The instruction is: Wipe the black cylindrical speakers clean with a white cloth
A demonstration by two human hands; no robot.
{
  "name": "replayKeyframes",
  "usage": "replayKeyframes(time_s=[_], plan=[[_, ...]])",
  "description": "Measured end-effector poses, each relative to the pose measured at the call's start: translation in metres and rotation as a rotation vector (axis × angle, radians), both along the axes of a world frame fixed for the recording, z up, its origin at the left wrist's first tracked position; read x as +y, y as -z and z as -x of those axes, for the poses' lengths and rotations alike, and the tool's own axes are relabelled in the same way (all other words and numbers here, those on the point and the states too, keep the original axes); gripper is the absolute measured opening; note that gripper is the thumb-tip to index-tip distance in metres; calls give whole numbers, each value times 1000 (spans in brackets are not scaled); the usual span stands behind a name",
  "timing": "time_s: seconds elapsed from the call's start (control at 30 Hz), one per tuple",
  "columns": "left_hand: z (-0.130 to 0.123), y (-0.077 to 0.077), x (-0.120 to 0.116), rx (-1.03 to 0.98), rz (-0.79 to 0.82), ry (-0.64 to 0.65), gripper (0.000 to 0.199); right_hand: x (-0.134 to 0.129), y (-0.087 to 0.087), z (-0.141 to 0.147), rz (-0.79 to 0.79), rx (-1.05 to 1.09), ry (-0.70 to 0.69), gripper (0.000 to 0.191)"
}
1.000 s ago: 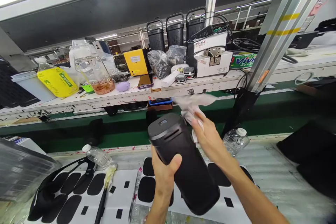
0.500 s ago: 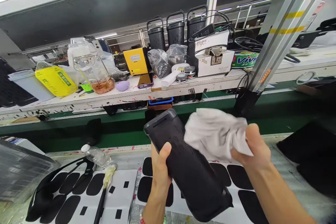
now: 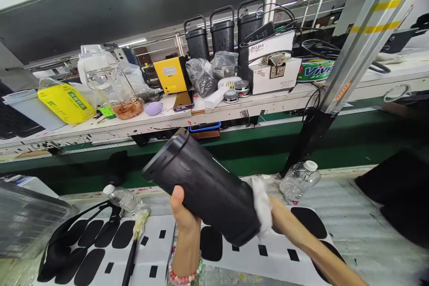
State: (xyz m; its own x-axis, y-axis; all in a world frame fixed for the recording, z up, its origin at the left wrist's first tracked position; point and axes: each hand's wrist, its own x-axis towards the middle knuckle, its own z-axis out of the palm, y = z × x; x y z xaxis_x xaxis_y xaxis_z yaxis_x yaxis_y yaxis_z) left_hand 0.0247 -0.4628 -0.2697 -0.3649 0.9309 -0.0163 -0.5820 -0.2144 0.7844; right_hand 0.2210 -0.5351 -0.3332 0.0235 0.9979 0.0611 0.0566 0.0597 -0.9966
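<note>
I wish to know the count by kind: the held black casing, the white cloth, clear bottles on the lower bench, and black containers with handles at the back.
Black casing: 1
White cloth: 1
Clear bottles: 2
Black containers with handles: 3
Total: 7

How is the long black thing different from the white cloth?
The black device is dark, while the white cloth is pale.
The device is long and chunky; the cloth shows as a smaller, bunched patch.
The device looks fairly sharp and has a small pale marking; the cloth is blurred, and no marking shows on it.
The left hand grips the device, not the cloth.
Both appear to meet at the device's lower end.
</note>
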Motion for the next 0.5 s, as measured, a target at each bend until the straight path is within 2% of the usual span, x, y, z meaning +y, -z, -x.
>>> replayKeyframes(time_s=[0.1,0.2,0.27,0.37,0.43,0.5], plan=[[-4,0,-1,-30,-86,30,70,-2,11,20,160,483,202,50],[-8,6,2,-70,-135,-4,67,-9,1,42,113,679,389,37],[-9,11,5,-69,-122,9,75,-6,-11,46,63,707,489,39],[-14,13,7,-20,-44,164,87,10,-24,32,-37,704,712,33],[-20,9,2,-13,-38,326,81,21,-24,12,-162,631,865,30],[-27,3,-6,-54,-87,460,75,27,-17,-8,-267,454,910,45]])
